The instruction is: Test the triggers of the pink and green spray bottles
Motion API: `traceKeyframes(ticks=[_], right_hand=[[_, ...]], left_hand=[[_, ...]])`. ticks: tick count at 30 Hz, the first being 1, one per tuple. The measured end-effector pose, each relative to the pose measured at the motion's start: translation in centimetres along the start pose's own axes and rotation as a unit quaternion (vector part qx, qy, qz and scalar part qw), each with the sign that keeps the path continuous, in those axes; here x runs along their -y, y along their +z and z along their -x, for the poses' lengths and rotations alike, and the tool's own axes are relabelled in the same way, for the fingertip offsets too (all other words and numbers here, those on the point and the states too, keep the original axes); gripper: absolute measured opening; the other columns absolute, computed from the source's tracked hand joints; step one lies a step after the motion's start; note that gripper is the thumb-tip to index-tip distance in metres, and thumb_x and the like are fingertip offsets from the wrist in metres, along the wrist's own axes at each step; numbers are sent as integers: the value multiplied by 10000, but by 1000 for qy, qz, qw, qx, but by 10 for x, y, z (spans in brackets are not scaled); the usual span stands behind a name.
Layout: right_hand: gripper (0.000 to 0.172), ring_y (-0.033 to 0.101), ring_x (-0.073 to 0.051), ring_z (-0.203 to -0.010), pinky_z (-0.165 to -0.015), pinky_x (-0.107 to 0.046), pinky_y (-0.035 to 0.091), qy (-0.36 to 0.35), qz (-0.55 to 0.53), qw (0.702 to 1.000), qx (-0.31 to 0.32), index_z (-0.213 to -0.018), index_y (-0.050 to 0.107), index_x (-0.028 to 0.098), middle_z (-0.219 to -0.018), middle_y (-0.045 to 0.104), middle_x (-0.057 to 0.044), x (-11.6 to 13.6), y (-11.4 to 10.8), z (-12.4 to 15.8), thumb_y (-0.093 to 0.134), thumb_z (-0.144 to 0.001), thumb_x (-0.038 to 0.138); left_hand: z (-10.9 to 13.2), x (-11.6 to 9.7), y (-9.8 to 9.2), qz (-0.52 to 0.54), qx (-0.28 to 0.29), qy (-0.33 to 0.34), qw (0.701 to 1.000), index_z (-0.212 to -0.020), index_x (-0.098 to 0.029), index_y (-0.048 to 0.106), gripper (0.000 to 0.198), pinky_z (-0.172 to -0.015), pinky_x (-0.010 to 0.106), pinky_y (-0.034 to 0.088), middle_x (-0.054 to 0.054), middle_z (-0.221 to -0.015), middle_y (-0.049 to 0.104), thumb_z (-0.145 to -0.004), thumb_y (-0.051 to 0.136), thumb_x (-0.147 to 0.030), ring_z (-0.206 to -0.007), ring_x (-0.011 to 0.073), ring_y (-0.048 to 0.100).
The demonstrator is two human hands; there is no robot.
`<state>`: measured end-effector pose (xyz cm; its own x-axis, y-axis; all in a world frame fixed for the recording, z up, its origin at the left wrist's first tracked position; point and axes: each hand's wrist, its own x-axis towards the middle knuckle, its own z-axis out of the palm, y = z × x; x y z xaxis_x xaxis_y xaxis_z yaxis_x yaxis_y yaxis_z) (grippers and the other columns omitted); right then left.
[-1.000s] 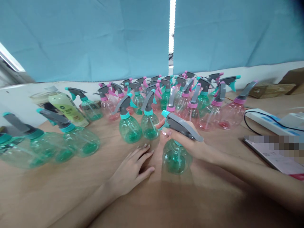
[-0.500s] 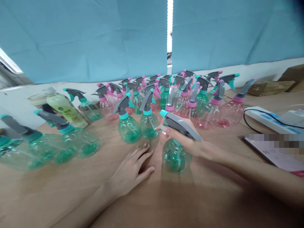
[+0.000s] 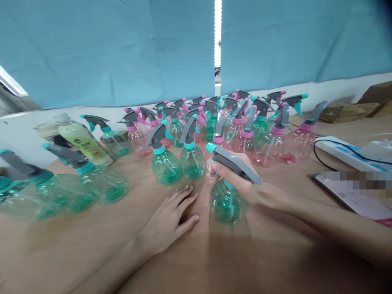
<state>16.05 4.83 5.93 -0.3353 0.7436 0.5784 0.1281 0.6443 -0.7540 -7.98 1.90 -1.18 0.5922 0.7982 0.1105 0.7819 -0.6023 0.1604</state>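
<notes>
My right hand (image 3: 237,177) is wrapped round the grey trigger head of a green spray bottle (image 3: 226,208). Its teal nozzle points to the left, and the clear green body stands on the wooden table (image 3: 171,265). Part of the neck and the trigger are hidden by my fingers. To the left, my left hand (image 3: 171,218) lies flat on the table with its fingers spread, holding nothing. Just beyond its fingertips stand two more green spray bottles, one (image 3: 167,166) on the left and one (image 3: 192,162) on the right.
Several pink spray bottles (image 3: 269,147) and green ones crowd the back. More green spray bottles (image 3: 105,183) stand at the left, before a pale yellow-green bottle (image 3: 85,139). On the right are a white power strip (image 3: 339,151), a phone (image 3: 352,198) and a cardboard box (image 3: 346,111).
My right fingers have curled in more tightly at the spray bottle's trigger; the index finger was stretched further out before. My left hand has stayed in place.
</notes>
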Motion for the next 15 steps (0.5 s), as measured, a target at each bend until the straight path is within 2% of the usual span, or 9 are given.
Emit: traceKeyframes(ticks=[6, 10, 15], right_hand=[[253, 428, -116, -613, -580, -272, 365, 4, -12, 1000, -3, -740, 517, 224, -674, 468, 43, -3, 1, 2, 537, -930, 389], [113, 509, -135, -678, -636, -284, 415, 22, -42, 999, 1, -864, 578, 229, -732, 545, 31, -5, 3, 3, 567, -904, 334], [77, 583, -164, -772, -695, -308, 452, 32, -40, 999, -8, -906, 596, 223, -802, 612, 7, -3, 3, 3, 571, -879, 292]], left_hand=[[0, 1, 2, -2, -6, 2, 1000, -1400, -187, 467, 536, -1125, 509, 365, 114, -1491, 452, -969, 444, -505, -1376, 294, 414], [0, 1, 2, -8, -6, 7, 1000, -1407, -189, 455, 536, -1132, 501, 358, 114, -1497, 445, -976, 427, -507, -1378, 283, 413], [0, 2, 3, -13, 1, 4, 1000, -1414, -183, 446, 548, -1125, 512, 363, 116, -1507, 429, -978, 414, -514, -1389, 293, 393]])
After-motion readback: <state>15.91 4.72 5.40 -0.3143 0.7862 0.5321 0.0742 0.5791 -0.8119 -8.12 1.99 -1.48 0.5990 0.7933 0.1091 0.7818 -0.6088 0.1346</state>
